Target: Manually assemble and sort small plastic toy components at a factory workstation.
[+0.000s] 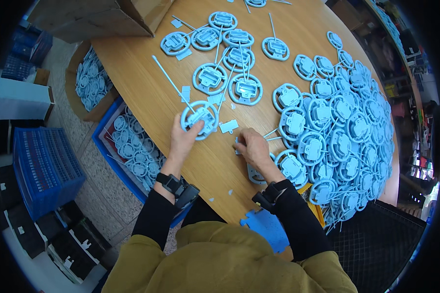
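My left hand [185, 136] grips a light blue plastic ring-shaped part [211, 116] by its near-left rim, thumb on top. A boxy socket sits in the ring's middle, and a long thin stem points away to the far left. Just right of it, my right hand [253, 148] has its fingers curled and closed on the edge of a small flat light blue plate [237, 145], mostly hidden by the fingertips. Between the hands, a little farther off, another small flat plate [229, 126] lies on the wooden table [200, 168].
A big heap of similar ring parts [344, 129] covers the table's right side. Several more [239, 58] lie beyond my hands with loose plates. A cardboard box [98, 19] stands far left. Beside the table are a carton [78, 93] and a blue crate [102, 132] of parts.
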The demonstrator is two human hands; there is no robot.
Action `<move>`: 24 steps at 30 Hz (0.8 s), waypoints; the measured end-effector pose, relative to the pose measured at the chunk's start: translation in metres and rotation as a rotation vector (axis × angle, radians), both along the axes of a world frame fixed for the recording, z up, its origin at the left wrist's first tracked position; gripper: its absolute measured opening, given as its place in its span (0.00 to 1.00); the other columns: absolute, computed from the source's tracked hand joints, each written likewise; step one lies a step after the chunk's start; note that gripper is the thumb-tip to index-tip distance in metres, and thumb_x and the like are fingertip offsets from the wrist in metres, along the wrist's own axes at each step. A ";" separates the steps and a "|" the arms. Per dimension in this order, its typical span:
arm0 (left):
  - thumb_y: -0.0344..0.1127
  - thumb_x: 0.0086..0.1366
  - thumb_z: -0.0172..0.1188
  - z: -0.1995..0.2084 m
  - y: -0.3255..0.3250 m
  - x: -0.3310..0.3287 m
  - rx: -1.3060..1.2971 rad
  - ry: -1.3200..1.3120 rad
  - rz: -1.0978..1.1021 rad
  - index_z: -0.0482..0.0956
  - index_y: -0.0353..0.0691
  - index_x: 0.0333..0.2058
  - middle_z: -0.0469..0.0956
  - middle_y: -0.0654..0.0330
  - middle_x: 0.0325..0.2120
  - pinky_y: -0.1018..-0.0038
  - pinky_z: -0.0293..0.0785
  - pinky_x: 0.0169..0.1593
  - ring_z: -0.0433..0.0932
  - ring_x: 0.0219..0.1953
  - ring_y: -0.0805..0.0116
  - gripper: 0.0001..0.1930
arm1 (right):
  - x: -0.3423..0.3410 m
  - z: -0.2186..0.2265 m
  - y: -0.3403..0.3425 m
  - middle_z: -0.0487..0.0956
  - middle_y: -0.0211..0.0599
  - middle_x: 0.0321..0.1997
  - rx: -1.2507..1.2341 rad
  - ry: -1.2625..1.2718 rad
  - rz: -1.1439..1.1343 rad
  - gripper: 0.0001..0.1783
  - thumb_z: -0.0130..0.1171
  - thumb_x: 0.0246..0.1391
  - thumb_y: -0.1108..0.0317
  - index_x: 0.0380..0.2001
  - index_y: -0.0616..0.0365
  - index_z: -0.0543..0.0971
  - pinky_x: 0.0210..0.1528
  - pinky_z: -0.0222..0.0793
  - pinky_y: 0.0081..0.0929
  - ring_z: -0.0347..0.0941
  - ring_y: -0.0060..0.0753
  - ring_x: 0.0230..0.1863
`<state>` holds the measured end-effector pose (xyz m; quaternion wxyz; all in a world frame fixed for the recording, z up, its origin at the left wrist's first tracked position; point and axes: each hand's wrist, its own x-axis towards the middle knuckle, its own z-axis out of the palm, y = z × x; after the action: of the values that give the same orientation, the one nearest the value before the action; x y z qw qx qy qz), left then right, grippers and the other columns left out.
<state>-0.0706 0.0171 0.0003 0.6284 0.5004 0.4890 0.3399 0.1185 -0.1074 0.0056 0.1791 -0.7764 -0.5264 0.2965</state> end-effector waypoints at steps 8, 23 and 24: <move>0.30 0.59 0.64 -0.002 -0.018 0.011 -0.078 -0.170 0.002 0.68 0.36 0.44 0.74 0.62 0.35 0.81 0.76 0.34 0.76 0.34 0.78 0.17 | -0.010 0.011 -0.002 0.75 0.43 0.35 0.001 -0.166 -0.082 0.16 0.66 0.43 0.60 0.31 0.58 0.74 0.36 0.70 0.42 0.74 0.49 0.36; 0.32 0.61 0.62 -0.016 -0.046 0.017 -0.146 -0.196 -0.081 0.68 0.36 0.46 0.74 0.63 0.35 0.81 0.75 0.33 0.74 0.34 0.79 0.17 | 0.015 0.008 -0.015 0.78 0.43 0.25 -0.091 0.248 -0.115 0.14 0.60 0.47 0.58 0.23 0.60 0.75 0.33 0.70 0.39 0.76 0.46 0.30; 0.32 0.61 0.62 -0.014 -0.047 0.019 -0.149 -0.195 -0.084 0.68 0.36 0.46 0.74 0.63 0.35 0.81 0.75 0.33 0.74 0.34 0.79 0.17 | 0.017 0.006 -0.017 0.78 0.43 0.24 -0.085 0.269 -0.127 0.14 0.60 0.47 0.59 0.22 0.60 0.75 0.31 0.69 0.38 0.75 0.45 0.28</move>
<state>-0.0518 -0.0295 -0.0139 0.7222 0.4370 0.4280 0.3230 0.1359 -0.1243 0.0115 0.2332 -0.7682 -0.4346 0.4082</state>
